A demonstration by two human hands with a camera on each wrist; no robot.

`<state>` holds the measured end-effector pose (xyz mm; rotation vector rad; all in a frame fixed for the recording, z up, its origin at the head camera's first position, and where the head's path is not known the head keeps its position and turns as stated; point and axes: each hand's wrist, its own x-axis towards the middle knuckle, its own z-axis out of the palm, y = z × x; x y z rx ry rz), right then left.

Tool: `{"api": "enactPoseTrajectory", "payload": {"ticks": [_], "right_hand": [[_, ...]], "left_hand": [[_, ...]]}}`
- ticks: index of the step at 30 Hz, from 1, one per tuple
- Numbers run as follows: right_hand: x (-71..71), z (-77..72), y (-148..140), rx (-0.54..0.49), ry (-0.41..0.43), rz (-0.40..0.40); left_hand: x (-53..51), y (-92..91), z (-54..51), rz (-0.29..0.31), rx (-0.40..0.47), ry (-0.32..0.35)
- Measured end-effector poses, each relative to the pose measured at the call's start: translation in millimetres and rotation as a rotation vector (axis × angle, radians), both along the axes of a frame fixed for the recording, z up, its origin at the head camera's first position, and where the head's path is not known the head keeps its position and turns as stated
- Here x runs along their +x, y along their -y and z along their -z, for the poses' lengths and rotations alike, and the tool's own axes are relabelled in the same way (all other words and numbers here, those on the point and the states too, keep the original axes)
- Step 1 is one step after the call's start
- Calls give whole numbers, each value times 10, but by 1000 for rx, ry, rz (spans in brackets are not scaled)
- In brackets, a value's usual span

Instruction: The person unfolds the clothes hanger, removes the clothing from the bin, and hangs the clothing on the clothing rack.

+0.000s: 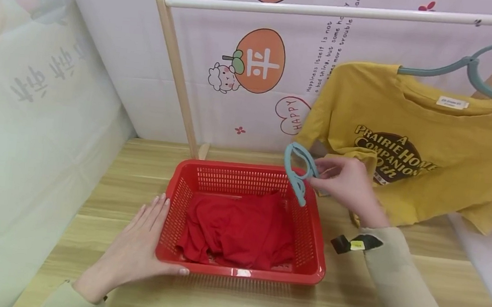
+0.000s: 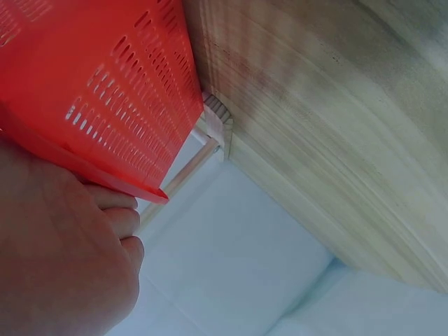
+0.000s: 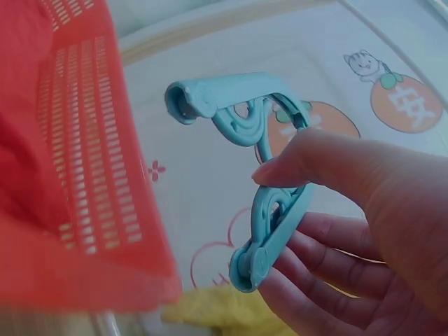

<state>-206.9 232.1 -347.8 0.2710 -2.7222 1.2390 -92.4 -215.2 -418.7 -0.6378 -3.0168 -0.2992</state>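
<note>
A folded light-blue hanger (image 1: 299, 171) is pinched between the thumb and fingers of my right hand (image 1: 350, 187), above the basket's back right corner. In the right wrist view the same hanger (image 3: 276, 175) shows both curved arms, and the hand (image 3: 364, 231) grips it at the middle. My left hand (image 1: 137, 247) rests on the left side of the red basket (image 1: 240, 273), thumb along the front rim, fingers straight. Inside the basket lies a crumpled red cloth (image 1: 242, 228). The left wrist view shows the hand (image 2: 70, 245) against the basket's rim (image 2: 91, 168).
Behind the basket stands a rack with a white rail (image 1: 288, 9) and wooden posts (image 1: 178, 71). A yellow T-shirt (image 1: 461, 161) hangs at the right on another blue hanger (image 1: 439, 71). The wooden tabletop (image 1: 100, 208) meets a patterned backdrop.
</note>
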Motion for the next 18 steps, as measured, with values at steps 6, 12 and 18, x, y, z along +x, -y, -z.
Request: {"api": "enactPoseTrajectory", "payload": {"ticks": [6,12,18], "right_hand": [[-144,-6,177,-34,16,-22],[-202,-29,303,-63,33,-16],[-230,-76,358,-70,21,-11]], "left_hand": [[-3,-12,-36,-1,4,21],[-103,-61,-175,12,37,42],[-443,-270,-549,33,217,100]]}}
